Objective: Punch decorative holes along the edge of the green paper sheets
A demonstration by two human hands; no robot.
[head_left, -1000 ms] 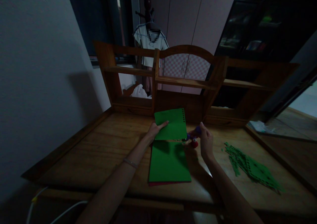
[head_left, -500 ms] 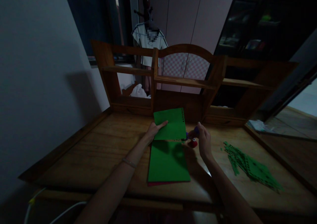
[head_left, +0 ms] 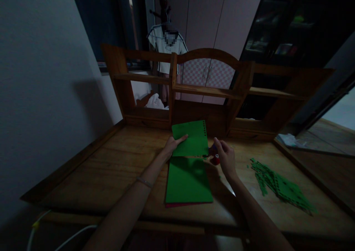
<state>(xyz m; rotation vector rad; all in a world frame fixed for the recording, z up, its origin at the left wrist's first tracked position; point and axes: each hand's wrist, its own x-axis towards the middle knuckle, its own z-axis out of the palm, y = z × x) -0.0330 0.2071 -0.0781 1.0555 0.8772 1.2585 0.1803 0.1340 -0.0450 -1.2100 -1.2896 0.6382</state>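
My left hand (head_left: 173, 145) is closed on a green sheet (head_left: 191, 138), thumb on top, holding it raised above the desk. A row of dark holes runs down the sheet's right edge. At its lower right corner, my right hand (head_left: 226, 156) grips a small purple hole punch (head_left: 213, 147), mostly hidden by the fingers. A small red object (head_left: 215, 160) with a white spot sits just below it; its kind is unclear. Nearer to me lies a stack of green sheets (head_left: 189, 182), with a reddish edge showing underneath.
A loose pile of punched green pieces (head_left: 280, 186) lies to the right on the wooden desk (head_left: 111, 173). A wooden shelf unit (head_left: 205, 91) borders the back. A white wall (head_left: 50, 106) stands at left, and a white cable (head_left: 76, 238) hangs at the front left.
My right hand has shifted slightly left and its fingers have closed together around the hole punch, whose handles were wider apart before. My left hand and the sheet have barely moved.
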